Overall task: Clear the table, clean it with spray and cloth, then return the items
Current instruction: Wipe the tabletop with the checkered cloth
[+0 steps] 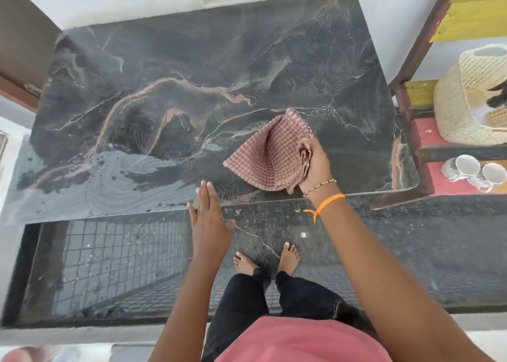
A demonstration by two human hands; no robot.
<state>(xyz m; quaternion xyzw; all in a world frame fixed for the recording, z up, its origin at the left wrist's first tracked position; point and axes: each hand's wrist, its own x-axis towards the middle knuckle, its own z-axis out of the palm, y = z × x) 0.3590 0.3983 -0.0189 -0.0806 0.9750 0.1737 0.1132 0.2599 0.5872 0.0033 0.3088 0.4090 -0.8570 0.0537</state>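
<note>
head view: right hand (315, 164) pinches a bunched checked cloth (267, 156), which fans out to that hand's left over the dark counter (192, 68). left hand (208, 219) flat, fingers straight together, at the near counter edge. wet swirls (115, 180) lie well left of the cloth; left hand nearer them. cups (477, 172) and basket (466, 98) sit right of the right hand. spray not seen.

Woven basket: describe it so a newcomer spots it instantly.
Look right of the dark marble table, on the red and yellow shelf. The woven basket sits there, above two white cups. It alone is pale, straw-coloured and boxy.
</note>
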